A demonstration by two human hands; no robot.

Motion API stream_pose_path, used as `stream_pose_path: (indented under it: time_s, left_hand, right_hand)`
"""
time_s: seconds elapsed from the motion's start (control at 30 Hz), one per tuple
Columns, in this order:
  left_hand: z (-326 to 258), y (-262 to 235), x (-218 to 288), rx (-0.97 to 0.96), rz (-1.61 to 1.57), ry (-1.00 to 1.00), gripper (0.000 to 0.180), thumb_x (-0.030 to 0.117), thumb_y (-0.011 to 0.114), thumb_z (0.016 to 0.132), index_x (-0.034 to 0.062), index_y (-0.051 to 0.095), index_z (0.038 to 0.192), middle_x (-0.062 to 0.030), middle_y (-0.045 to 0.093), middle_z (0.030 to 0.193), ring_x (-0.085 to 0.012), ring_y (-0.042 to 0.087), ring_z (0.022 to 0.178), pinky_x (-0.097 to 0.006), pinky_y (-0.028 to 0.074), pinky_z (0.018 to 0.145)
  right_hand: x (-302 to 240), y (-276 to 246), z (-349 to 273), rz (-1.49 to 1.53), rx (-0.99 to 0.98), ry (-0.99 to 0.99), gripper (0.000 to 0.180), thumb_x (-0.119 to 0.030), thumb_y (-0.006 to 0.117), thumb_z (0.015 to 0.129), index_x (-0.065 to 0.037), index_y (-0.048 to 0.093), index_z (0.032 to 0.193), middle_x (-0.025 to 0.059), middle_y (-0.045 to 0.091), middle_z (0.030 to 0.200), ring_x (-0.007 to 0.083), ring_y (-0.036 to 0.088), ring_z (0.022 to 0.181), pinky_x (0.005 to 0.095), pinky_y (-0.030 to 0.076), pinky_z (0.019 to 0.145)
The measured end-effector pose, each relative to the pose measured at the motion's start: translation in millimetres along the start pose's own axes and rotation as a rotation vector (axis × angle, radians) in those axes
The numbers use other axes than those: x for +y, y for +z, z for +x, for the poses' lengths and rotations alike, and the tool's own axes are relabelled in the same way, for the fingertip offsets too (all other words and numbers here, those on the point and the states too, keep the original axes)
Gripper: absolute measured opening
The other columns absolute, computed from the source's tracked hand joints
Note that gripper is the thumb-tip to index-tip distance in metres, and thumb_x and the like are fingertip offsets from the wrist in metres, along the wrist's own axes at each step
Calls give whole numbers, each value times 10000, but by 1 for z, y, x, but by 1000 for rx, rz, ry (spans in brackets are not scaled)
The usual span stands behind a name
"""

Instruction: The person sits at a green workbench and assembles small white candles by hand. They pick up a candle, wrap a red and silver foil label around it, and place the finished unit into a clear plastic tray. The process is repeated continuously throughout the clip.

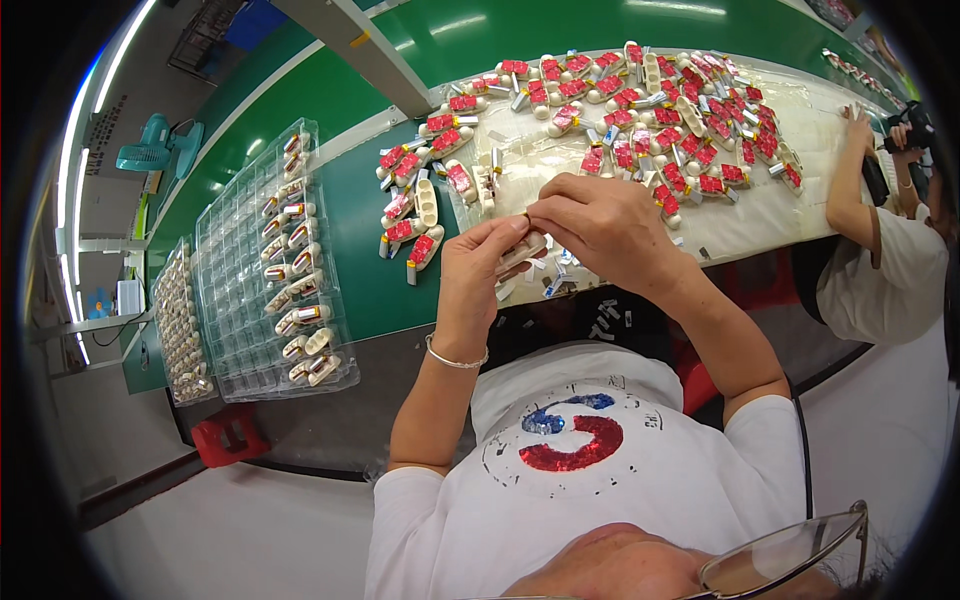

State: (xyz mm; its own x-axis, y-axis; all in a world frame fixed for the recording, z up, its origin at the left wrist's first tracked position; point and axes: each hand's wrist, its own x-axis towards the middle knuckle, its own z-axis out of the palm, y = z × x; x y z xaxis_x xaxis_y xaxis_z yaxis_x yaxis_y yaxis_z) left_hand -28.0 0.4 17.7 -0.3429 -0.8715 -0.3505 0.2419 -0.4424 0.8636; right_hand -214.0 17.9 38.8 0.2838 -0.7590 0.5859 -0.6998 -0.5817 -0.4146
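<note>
My left hand (487, 252) is closed around a small cream plastic casing (521, 258), over the front edge of the table. Against it, the fingertips of my right hand (602, 222) are pinched together at its upper end; what they grip is too small and covered to make out. Just beyond my hands stand a cream casing (484, 190) and another open one with round hollows (426, 202). To their left lie several casings with red tops (425, 247), some with small silver strips beside them. Loose white and blue scraps (560, 278) lie below my right hand.
A large heap of red-topped casings (665, 137) covers the far right of the table. On the left, a clear compartment tray (235, 270) holds a column of casings, and a fuller tray (180, 330) stands beyond. A metal post (365, 55) rises behind. Another person's arm (850, 165) reaches in at right.
</note>
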Motion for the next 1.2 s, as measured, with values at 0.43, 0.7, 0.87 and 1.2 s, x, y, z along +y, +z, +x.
stream_pose_path:
  time_s: [0.43,0.7,0.87,1.2]
  left_hand:
    - [-3,3,-4,89,12,91,183,98,705,862,-56,706,960,-105,717,840,-136,684,715,-241,556,671]
    - [-2,3,-5,114,6,111,177,82,708,856,-58,708,963,-103,718,845,-126,679,731,-233,545,677]
    - [-1,3,-8,129,17,124,169,76,711,853,-56,711,959,-102,719,851,-120,675,731,-230,539,684]
    - [-3,4,-9,134,19,110,160,79,712,856,-51,713,950,-92,719,843,-113,668,722,-224,530,676]
  right_hand:
    - [-5,2,-3,-32,-24,33,113,-119,699,786,-67,598,786,47,575,770,210,640,608,312,494,495]
    - [-6,3,-3,-38,-4,16,143,-130,708,780,-57,586,788,47,563,771,207,636,611,314,489,496]
    - [-7,8,-5,-66,1,26,150,-130,702,775,-59,569,771,46,557,759,199,635,617,309,479,491]
    - [-11,7,-6,-58,-23,96,87,-98,685,797,-56,610,783,22,668,869,198,651,625,300,512,541]
